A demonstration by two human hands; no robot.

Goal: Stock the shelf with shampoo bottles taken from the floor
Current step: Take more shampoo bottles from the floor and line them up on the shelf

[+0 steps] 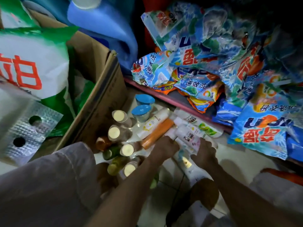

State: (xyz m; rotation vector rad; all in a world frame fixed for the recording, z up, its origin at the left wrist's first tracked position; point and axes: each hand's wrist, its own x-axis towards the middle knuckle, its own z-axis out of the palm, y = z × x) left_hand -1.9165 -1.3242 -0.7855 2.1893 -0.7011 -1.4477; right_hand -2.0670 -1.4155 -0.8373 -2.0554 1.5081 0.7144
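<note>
Down on the tiled floor [232,159], both hands work a heap of lying shampoo bottles [188,136]: the left hand [164,149] curls round the orange bottle [157,134], the right hand [205,152] grips a white Clear bottle [190,138], just below the detergent-packed shelf [164,94].

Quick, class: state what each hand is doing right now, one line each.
Left hand: fingers curled down among the lying bottles by the orange bottle; what it grips cannot be told.
Right hand: fingers curled on the white Clear bottle.
</note>
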